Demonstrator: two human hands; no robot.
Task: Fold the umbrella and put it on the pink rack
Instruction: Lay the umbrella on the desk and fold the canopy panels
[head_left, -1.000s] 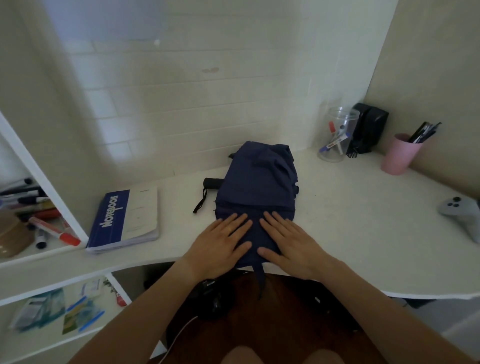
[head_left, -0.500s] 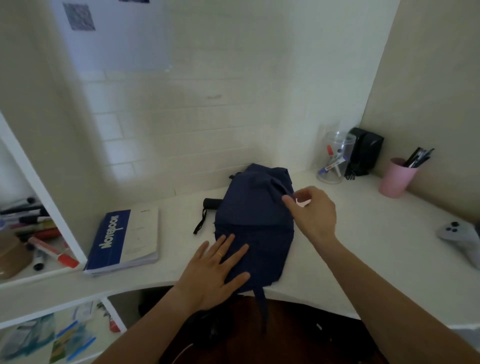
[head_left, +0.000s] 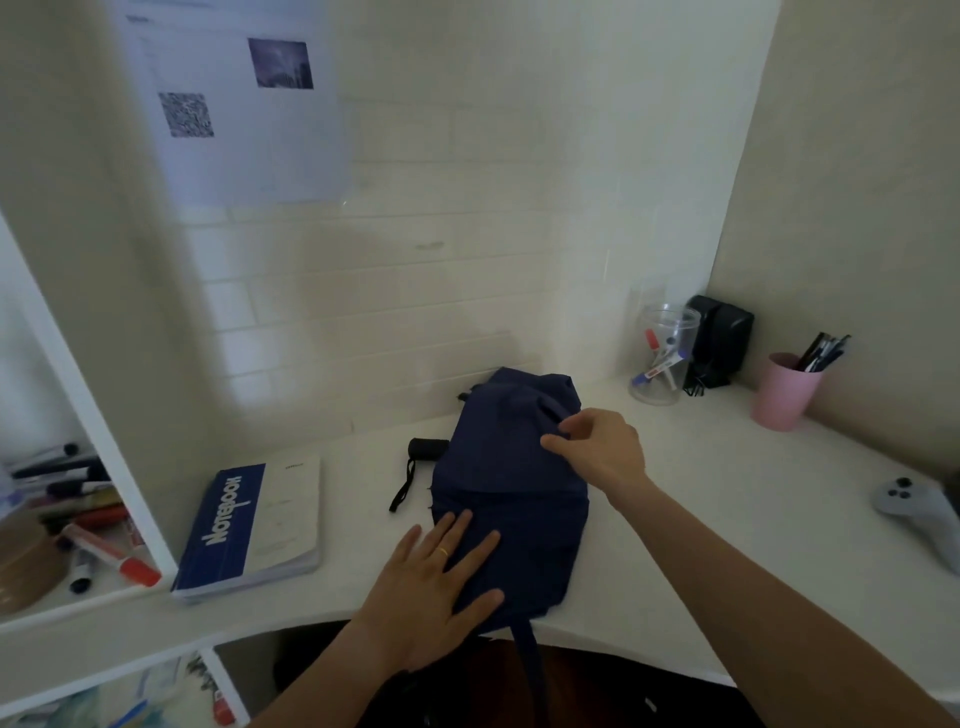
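A navy blue umbrella (head_left: 511, 499) lies collapsed on the white desk (head_left: 727, 493), its fabric bunched and flattened. Its black handle (head_left: 427, 449) with a wrist strap sticks out on the left side. My left hand (head_left: 434, 587) lies flat with spread fingers on the near part of the fabric, pressing it down. My right hand (head_left: 600, 449) is at the far right of the fabric, its thumb and fingers pinching a fold there. A strap of the umbrella hangs over the desk's front edge. No pink rack is in view.
A blue and white notebook (head_left: 254, 525) lies left of the umbrella. A clear jar of markers (head_left: 662, 356), a black speaker (head_left: 719, 340) and a pink cup of pens (head_left: 784, 389) stand at the back right. A grey controller (head_left: 919, 512) lies far right. Shelves with markers (head_left: 93, 514) stand left.
My right hand left the near edge of the fabric, moved to the far right side and pinched a fold. The left hand stayed pressing. The head tilted up.
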